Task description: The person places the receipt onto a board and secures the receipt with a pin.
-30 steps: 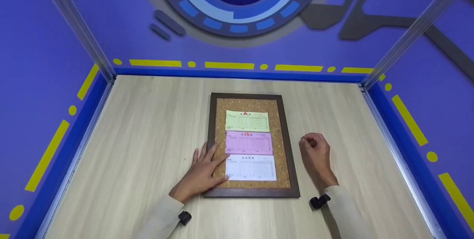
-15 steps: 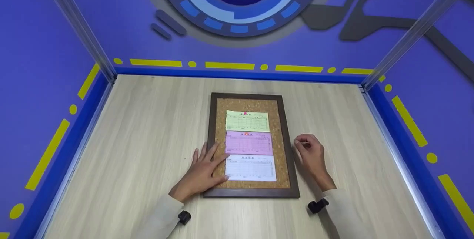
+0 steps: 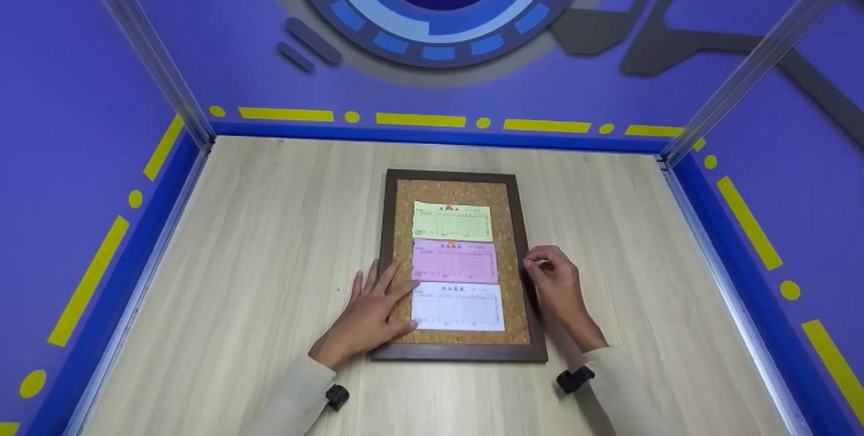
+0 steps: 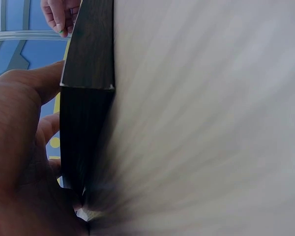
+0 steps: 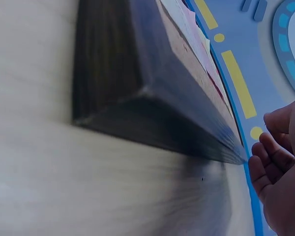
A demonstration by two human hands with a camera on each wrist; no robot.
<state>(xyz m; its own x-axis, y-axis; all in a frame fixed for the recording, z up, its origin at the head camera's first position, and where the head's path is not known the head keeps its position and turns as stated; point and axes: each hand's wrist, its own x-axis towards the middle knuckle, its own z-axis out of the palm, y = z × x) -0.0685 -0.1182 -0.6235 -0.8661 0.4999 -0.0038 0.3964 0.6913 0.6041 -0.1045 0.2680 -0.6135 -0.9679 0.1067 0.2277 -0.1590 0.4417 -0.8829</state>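
A cork board (image 3: 449,189) in a dark brown frame lies on the table in the head view. Down it run a pale green slip (image 3: 452,225), a pink slip (image 3: 455,266) and a white slip (image 3: 459,311). The upper two bear a red push pin (image 3: 449,207) and an orange one. My left hand (image 3: 364,318) rests with spread fingers across the board's left frame, thumb and index tip at the white slip's left edge. My right hand (image 3: 559,284) is over the right frame edge, thumb and index pinched together. Between those fingertips a tiny green push pin (image 4: 61,32) shows in the left wrist view.
The pale wood table (image 3: 270,233) extends around the board. Blue panels with yellow marks (image 3: 422,120) wall it at the back and both sides, joined by metal corner posts (image 3: 145,51). A small black camera (image 3: 575,378) sits on each wrist.
My right hand has moved left from the table beside the board to its right frame edge, still pinching. The left hand and the slips stay where they were.
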